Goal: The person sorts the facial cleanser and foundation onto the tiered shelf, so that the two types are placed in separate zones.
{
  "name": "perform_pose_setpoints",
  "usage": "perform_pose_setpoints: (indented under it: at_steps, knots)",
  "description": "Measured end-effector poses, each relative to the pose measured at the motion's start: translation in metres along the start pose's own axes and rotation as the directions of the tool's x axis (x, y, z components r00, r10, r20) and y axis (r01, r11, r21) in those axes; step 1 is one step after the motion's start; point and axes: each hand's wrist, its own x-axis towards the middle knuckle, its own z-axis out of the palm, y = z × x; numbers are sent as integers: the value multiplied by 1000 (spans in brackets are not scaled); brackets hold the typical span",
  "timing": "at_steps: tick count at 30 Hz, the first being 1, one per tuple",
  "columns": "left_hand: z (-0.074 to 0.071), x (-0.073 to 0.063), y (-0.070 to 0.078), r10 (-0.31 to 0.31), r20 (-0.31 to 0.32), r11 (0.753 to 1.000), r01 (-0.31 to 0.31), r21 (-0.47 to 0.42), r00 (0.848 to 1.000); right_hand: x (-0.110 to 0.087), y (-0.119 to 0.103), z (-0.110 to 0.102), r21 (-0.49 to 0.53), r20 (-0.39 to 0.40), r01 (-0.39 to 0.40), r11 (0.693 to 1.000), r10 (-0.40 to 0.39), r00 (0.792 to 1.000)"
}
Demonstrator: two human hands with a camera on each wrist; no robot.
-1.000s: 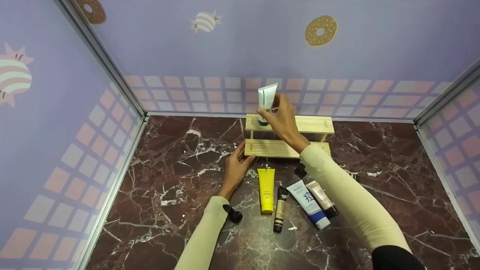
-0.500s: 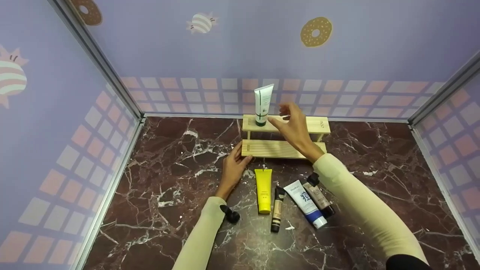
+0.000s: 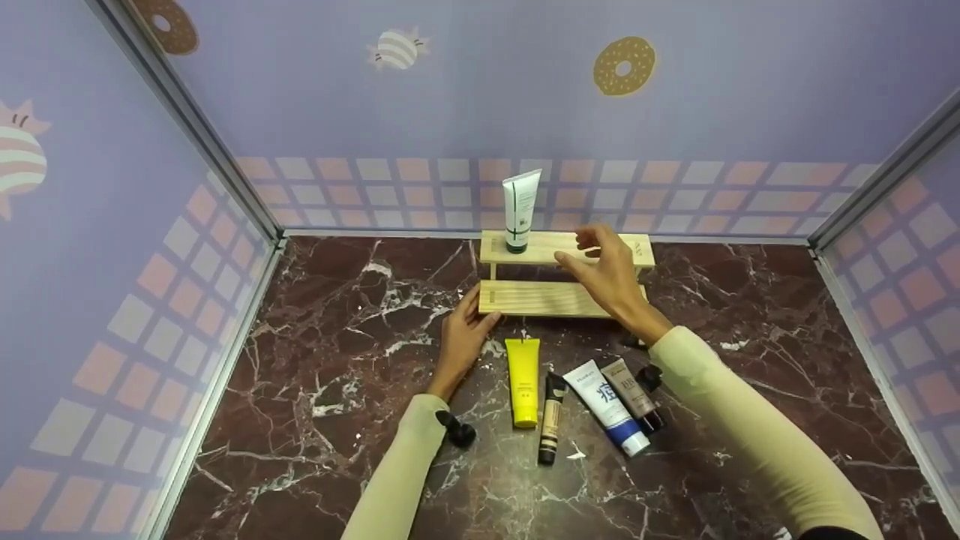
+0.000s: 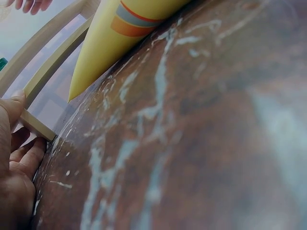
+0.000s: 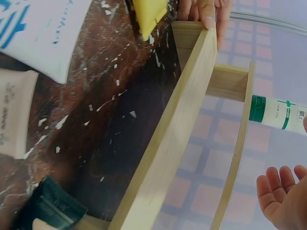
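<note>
On the upper tier of the wooden rack [image 3: 555, 298], toward its left end, white tube [image 3: 520, 206] stands upright, cap down; fine print unreadable. Right hand [image 3: 611, 276] near it, fingers apart, loosely bent, holding nothing. Left hand [image 3: 459, 343] pinches lower tier's left end. Lying on surface [image 3: 360, 420]: yellow tube [image 3: 523, 386], lettering too small; black-and-gold tube [image 3: 550, 421]; blue-and-white tube [image 3: 606, 409], large blue character; beige tube [image 3: 631, 391], "BB". Right sleeve [image 3: 750, 424] mostly hides dark green tube [image 5: 48, 206].
</note>
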Motion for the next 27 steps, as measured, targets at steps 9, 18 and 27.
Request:
perform_pose_setpoints:
  at_steps: [9, 18, 27]
  knots:
    - [0, -2, 0, -10, 9, 1000, 10, -9, 1000, -16, 6, -17, -32, -17, 16, 999, -16, 1000]
    - [-1, 0, 0, -11, 13, 1000, 11, -8, 1000, -26, 9, -42, -45, -38, -38, 998, 36, 999]
    - [-2, -1, 1, -11, 12, 1000, 11, 10, 1000, -37, 14, -68, -78, -43, -46, 996, 43, 998]
